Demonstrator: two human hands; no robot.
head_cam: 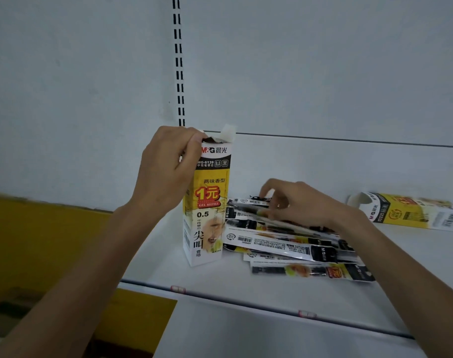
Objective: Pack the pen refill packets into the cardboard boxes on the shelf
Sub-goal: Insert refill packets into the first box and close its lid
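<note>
A tall yellow-and-white cardboard box (207,202) stands upright on the white shelf (246,285), its top flaps open. My left hand (168,166) grips the box at its upper left edge. To the right of the box lies a loose pile of pen refill packets (292,249). My right hand (297,202) rests on top of the pile, its fingers pinching the end of the topmost packet (248,202). A second box of the same kind (411,211) lies on its side at the far right of the shelf, its open end facing left.
The shelf's back panel (323,73) is white, with a slotted upright (179,63) behind the standing box. The shelf's front edge (246,303) carries small red label clips. Yellow and brown surfaces (39,254) lie lower left, beyond the shelf.
</note>
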